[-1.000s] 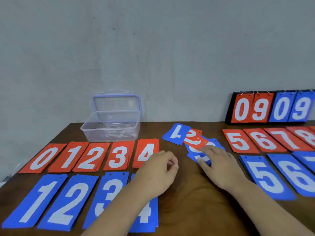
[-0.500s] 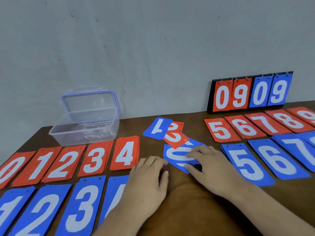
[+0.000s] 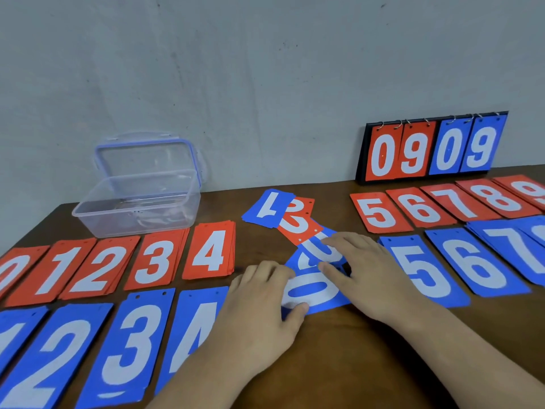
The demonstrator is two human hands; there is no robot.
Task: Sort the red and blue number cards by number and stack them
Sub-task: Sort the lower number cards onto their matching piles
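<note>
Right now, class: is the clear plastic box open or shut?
Open. The clear plastic box has its blue-edged lid raised upright behind it, top uncovered.

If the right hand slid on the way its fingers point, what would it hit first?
Probably the loose red 3 card, just beyond the fingers of the right hand; the blue 1 card lies farther on.

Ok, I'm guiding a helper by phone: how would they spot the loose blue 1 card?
Find the flip scoreboard against the wall. Left of it lies a loose pile; the blue 1 card is farthest back, its digit upside down.
</note>
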